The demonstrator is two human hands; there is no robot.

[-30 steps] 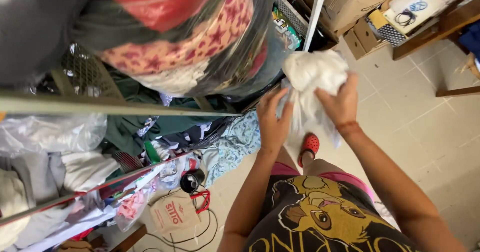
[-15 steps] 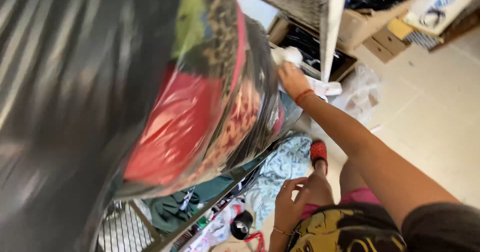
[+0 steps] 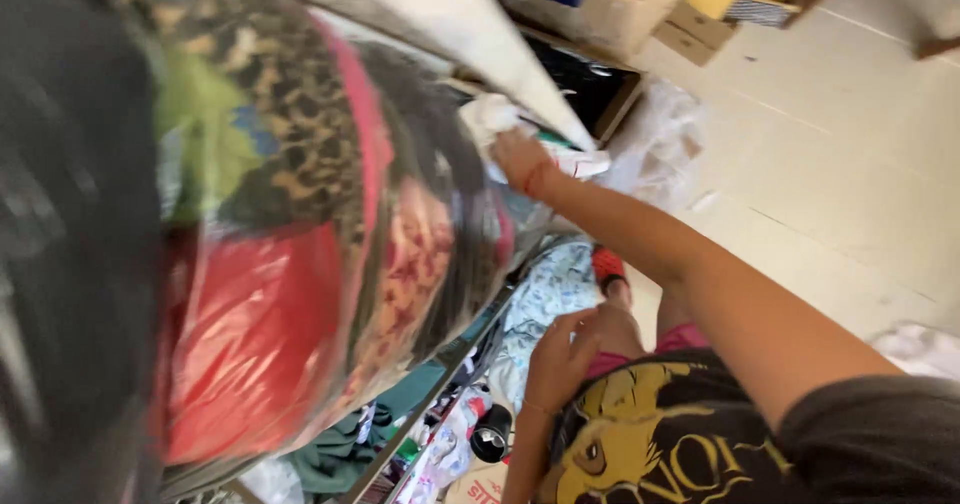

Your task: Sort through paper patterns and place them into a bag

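My right hand [image 3: 520, 156] is stretched out far ahead, closed on a crumpled white cloth [image 3: 488, 116]. It presses the cloth in beside a slanted white shelf post [image 3: 470, 34], next to a dark open box [image 3: 590, 89]. Low by my thigh, my left hand [image 3: 560, 362] holds nothing, its fingers loosely apart. A big clear plastic bag [image 3: 300, 264] stuffed with red, leopard-print and green clothes fills the left of the view, close to the camera and blurred.
Cardboard boxes [image 3: 620, 14] stand at the top. A clear plastic bag [image 3: 662, 144] lies on the tiled floor [image 3: 820, 164]. Below the shelf lie a light blue patterned cloth [image 3: 545, 294], a black cylinder [image 3: 490, 434] and green clothing [image 3: 340, 454]. My red shoe [image 3: 605, 262] shows.
Both hands held the white cloth in front of my chest. My right hand has since carried it out to the shelf, and my left hand has let go and dropped to my thigh.
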